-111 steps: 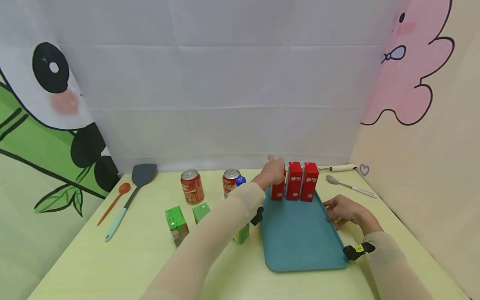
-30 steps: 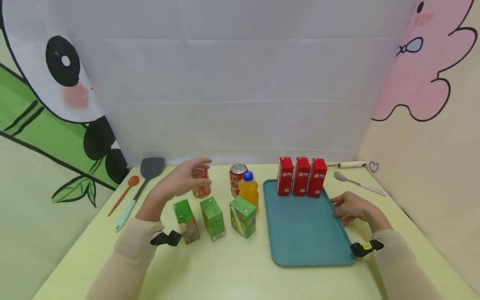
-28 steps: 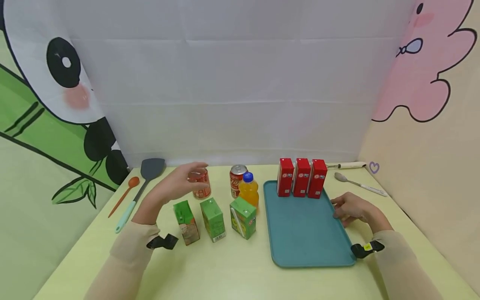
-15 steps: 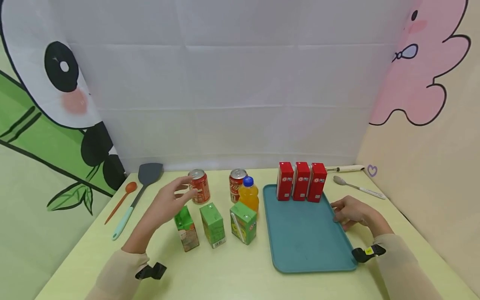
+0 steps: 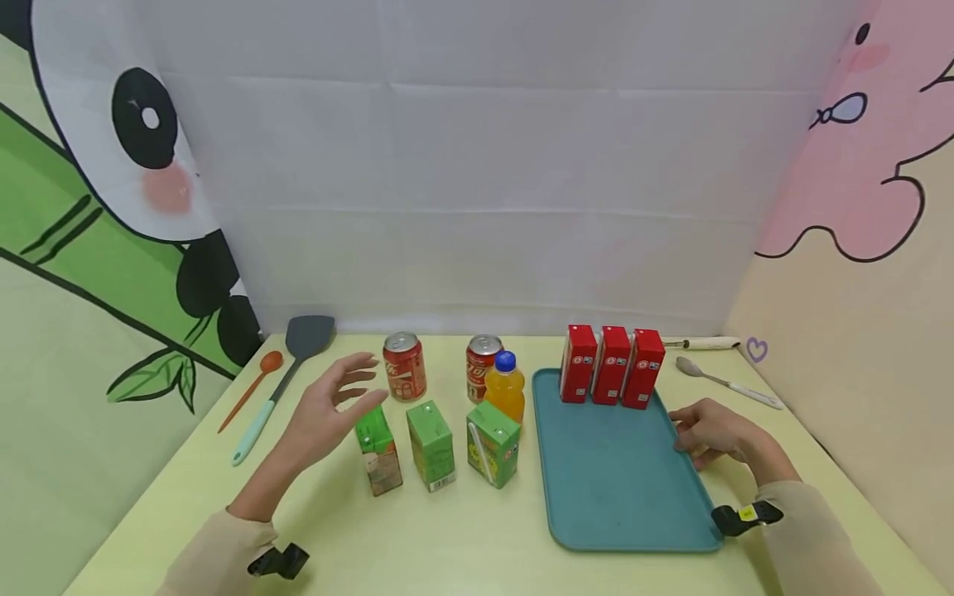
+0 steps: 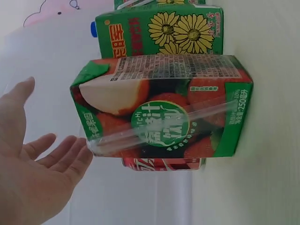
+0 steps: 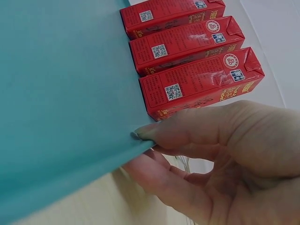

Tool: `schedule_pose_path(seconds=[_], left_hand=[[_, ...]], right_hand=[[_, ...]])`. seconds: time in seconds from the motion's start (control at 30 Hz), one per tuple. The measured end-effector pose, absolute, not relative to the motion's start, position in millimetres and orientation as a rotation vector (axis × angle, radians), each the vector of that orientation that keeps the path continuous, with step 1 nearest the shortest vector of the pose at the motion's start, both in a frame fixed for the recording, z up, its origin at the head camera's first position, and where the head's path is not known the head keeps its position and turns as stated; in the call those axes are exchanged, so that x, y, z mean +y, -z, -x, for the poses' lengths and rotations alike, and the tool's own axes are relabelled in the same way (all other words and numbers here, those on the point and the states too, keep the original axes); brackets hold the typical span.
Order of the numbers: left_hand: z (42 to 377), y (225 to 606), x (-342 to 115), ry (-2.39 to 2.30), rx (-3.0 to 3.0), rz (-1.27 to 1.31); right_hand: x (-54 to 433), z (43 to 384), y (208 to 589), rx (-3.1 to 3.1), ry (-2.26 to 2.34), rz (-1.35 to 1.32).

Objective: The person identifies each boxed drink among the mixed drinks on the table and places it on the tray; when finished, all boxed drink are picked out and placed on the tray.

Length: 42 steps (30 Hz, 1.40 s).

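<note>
My left hand [image 5: 316, 418] is held with fingers apart beside the top of a lychee juice carton [image 5: 383, 468], holding nothing. In the left wrist view that carton [image 6: 164, 112] fills the middle, the fingers near its top. Two more green drink cartons, a middle one [image 5: 431, 451] and one with a straw [image 5: 492, 447], stand to its right. My right hand [image 5: 719, 434] pinches the right rim of a blue-green tray [image 5: 629, 488], thumb above and fingers below in the right wrist view. Three red drink cartons [image 5: 611, 368] stand in a row on the tray's far end.
Behind the green cartons are two red cans [image 5: 405, 372] and an orange drink bottle [image 5: 504, 396] with a blue cap. A spatula [image 5: 310, 338] and an orange spoon [image 5: 257, 385] lie at left. At right lie a grey spoon [image 5: 734, 386] and a white-handled utensil [image 5: 711, 343].
My left hand has left the red cartons on the tray, moved left to the left can, then drawn back toward the lychee carton. The right hand stays on the tray's rim.
</note>
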State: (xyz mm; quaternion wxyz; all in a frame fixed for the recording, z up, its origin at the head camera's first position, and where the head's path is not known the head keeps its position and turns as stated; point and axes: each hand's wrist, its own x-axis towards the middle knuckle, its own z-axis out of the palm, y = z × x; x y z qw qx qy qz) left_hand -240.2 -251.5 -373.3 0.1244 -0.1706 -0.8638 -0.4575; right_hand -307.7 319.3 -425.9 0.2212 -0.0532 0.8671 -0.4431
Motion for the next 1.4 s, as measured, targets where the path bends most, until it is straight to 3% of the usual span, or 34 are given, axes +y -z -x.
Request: schedule_pose_path(seconds=[0.27, 0.57, 1.0, 1.4], left_hand=[[237.3, 375.3, -262.9, 1.251, -2.757, 0.677], [234.9, 391.1, -265.2, 1.146, -2.989, 0.665], [255.0, 418.5, -276.4, 1.463, -2.667, 0.705], [264.7, 429.9, -278.6, 1.544, -2.726, 0.744]], right_hand=[[314.5, 307.1, 426.6, 2.389, 1.243, 0.166], [312.4, 306.8, 431.5, 2.39, 1.232, 0.144], [315.8, 306.5, 426.0, 2.41, 1.226, 0.15], [319.7, 306.0, 427.9, 2.422, 1.215, 0.143]])
